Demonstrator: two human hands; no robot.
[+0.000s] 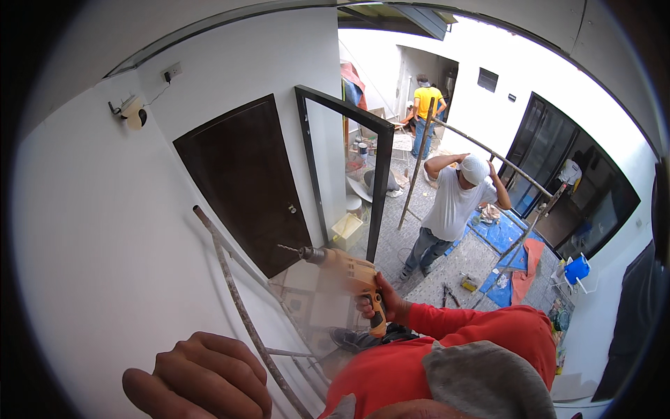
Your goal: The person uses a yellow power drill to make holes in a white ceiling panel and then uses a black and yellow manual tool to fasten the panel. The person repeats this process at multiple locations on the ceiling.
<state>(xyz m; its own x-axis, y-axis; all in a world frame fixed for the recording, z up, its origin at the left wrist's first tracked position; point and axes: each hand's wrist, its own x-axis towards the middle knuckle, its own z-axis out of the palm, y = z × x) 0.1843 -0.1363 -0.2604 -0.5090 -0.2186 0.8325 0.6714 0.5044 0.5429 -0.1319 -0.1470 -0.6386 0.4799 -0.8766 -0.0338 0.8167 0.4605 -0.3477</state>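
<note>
My right hand (389,298) is wrapped round the handle of a yellow-orange power drill (359,274) in front of my red-sleeved arm. A long twist bit (287,247) sits in its dark chuck and points left, toward the brown door. Part of the drill's body looks blurred. Close to the camera at the lower left, my left hand (202,377) is raised with its fingers curled. Whatever it may hold is hidden behind the knuckles. Just right of that hand runs a worn metal scaffold pole (241,300).
Below, a person in a white shirt (450,209) stands by another scaffold frame (495,155), hands at the head. A dark-framed glass door (382,188) stands open. Pliers (450,295), blue sheeting (499,241) and a blue bucket (577,269) lie right. Someone in yellow (427,101) works farther back.
</note>
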